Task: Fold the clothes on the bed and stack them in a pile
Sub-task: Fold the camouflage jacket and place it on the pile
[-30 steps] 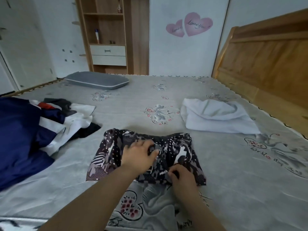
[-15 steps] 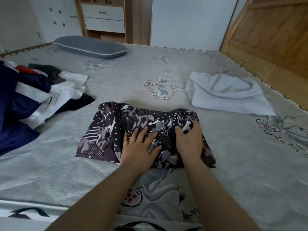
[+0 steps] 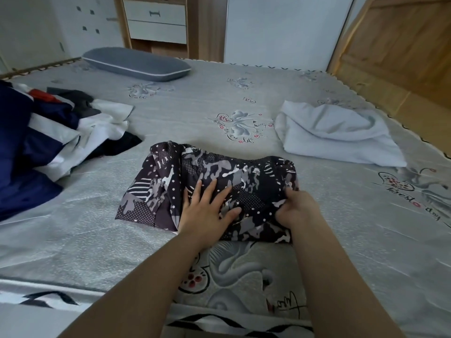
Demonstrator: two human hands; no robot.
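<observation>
The patterned garment [image 3: 214,189] lies on the bed [image 3: 341,228] in front of the person, its long axis left to right. The left hand [image 3: 207,211] presses flat on its middle. The right hand [image 3: 296,211] pinches its right end, so the fold probably goes leftward.

A dark patterned garment [image 3: 219,181], black and grey with white dots, stripes and camouflage-like patches, lies partly folded on the bed, near its front edge at about 6 o'clock. Its left side spreads flat toward 9 o'clock; its right side is bunched up and thicker. A white garment [image 3: 339,135] lies loosely folded at 2 o'clock, well apart from it. A rumpled heap of navy, white, black and red clothes [image 3: 48,132] sits at 9 to 10 o'clock.
</observation>
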